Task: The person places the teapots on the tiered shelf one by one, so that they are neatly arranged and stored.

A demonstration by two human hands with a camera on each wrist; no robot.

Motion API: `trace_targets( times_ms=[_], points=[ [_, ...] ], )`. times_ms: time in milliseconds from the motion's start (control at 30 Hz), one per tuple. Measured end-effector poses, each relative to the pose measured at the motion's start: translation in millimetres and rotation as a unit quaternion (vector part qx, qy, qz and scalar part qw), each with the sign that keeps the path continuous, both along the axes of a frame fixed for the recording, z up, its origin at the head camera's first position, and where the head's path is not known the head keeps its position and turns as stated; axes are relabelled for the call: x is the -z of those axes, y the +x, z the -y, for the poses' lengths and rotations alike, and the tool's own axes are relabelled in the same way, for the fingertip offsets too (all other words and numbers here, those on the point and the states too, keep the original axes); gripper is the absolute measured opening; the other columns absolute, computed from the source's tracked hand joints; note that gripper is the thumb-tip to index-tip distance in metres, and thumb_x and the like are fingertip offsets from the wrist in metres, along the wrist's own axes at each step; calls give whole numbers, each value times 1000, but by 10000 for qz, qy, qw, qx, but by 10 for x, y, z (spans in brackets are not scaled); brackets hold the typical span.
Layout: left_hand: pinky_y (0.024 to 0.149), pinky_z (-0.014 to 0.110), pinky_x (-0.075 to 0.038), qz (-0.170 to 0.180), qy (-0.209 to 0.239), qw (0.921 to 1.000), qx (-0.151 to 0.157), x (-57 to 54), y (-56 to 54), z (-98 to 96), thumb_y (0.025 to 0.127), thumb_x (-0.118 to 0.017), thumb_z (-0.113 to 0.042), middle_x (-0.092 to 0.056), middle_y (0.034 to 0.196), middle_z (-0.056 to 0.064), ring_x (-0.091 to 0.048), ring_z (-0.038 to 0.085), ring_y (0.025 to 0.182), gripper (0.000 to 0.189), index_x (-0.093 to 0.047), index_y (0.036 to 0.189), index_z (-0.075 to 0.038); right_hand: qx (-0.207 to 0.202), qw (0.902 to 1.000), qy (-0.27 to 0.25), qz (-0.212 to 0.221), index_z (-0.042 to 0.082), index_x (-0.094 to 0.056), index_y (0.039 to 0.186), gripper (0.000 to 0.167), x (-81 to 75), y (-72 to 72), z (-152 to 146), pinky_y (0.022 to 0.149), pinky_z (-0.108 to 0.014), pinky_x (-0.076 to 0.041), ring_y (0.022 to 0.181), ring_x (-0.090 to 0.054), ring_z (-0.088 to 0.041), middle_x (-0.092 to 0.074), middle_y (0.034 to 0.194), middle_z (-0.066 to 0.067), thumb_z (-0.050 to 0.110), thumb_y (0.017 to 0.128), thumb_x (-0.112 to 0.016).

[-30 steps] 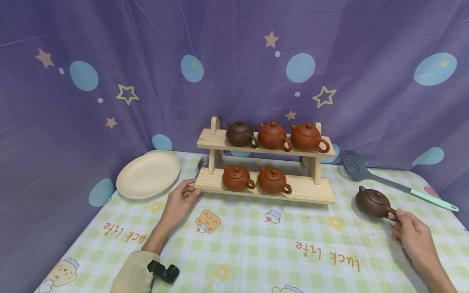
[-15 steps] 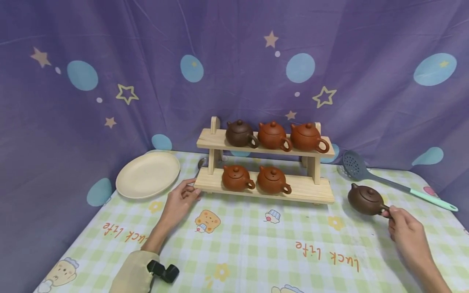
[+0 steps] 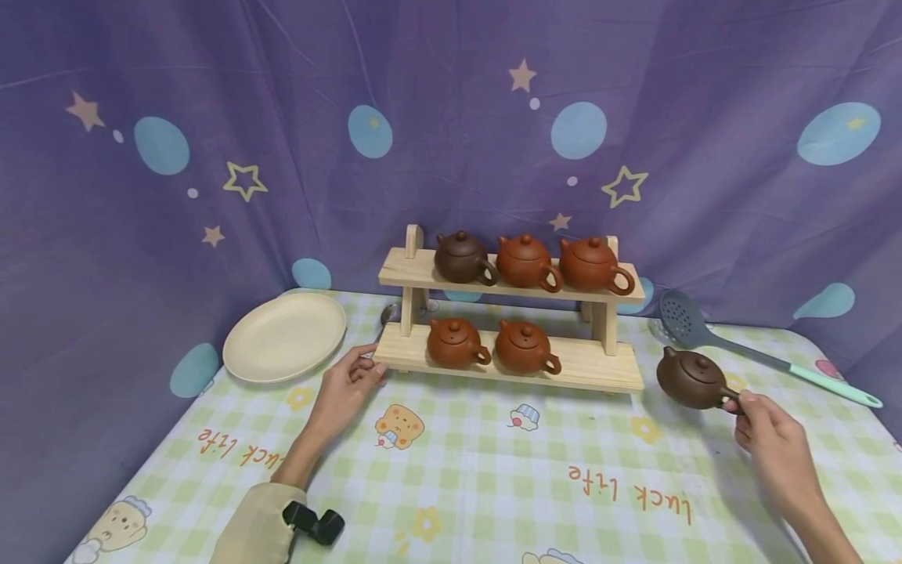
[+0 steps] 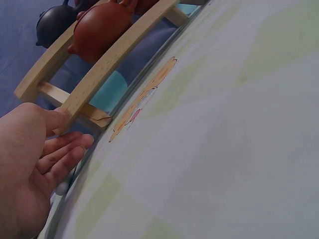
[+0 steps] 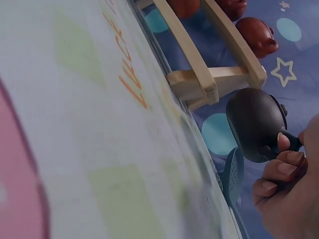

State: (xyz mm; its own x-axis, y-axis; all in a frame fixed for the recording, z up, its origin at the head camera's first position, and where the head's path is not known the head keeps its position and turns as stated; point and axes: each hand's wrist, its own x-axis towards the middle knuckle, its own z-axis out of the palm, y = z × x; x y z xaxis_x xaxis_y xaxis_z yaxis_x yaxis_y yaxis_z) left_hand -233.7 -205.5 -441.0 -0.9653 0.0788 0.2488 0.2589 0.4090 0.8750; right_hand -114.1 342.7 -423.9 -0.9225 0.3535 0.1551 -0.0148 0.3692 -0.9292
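My right hand [image 3: 778, 454] grips a dark brown teapot [image 3: 690, 380] by its handle, with the spout toward the rack. It is held above the cloth, right of the two-tier wooden rack [image 3: 592, 372]. My left hand [image 3: 345, 392] pinches the left end of the lower shelf; the left wrist view shows the thumb on the board [image 4: 94, 82] and fingers beneath. On the upper shelf stand a dark brown teapot [image 3: 460, 258] and two reddish-brown teapots [image 3: 523, 262]. The lower shelf bears two smaller reddish-brown teapots [image 3: 454, 345], with bare wood to their right.
A cream oval plate [image 3: 285, 337] lies left of the rack. Behind my left hand, a metal spoon [image 3: 389, 315] is partly hidden by the rack. A grey slotted skimmer [image 3: 683, 317] with a mint handle lies at the right. A purple curtain [image 3: 451, 157] hangs behind the table.
My right hand has carried the dark brown teapot leftward and slightly up, closer to the rack. The left hand has stayed at the lower shelf's end, and the rack has not moved.
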Motion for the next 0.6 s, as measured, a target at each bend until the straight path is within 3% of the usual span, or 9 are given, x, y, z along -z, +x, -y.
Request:
trace_targets(
  times_ms=[200,467,600],
  points=[
    [76,20,-51,-2,104,9999,48,-19,7,-10,104,-67,-19,-70,106,19,-72,32,91,48,-55,144,2,-183,9994,-272,-124,12,-68,90,37,-12,-31,54,55,-21,-40,63,-46,-4,-47,72,6,27,113,-43],
    [76,22,-53,-18,-18,10000,12,7,-11,4,104,-67,-21,-70,103,16,-72,25,86,45,-57,142,0,-439,9940,-947,-325,11,-69,90,34,-14,-68,135,57,-19,-43,64,-47,-4,-48,72,4,28,112,-48],
    [75,22,-53,-28,-43,10000,-4,8,-12,9,104,-68,-21,-71,102,15,-72,23,85,45,-57,142,-1,-467,9946,-865,-345,9,-68,91,35,-30,-84,189,55,-22,-40,62,-45,-5,-47,71,4,28,112,-47]
  ],
)
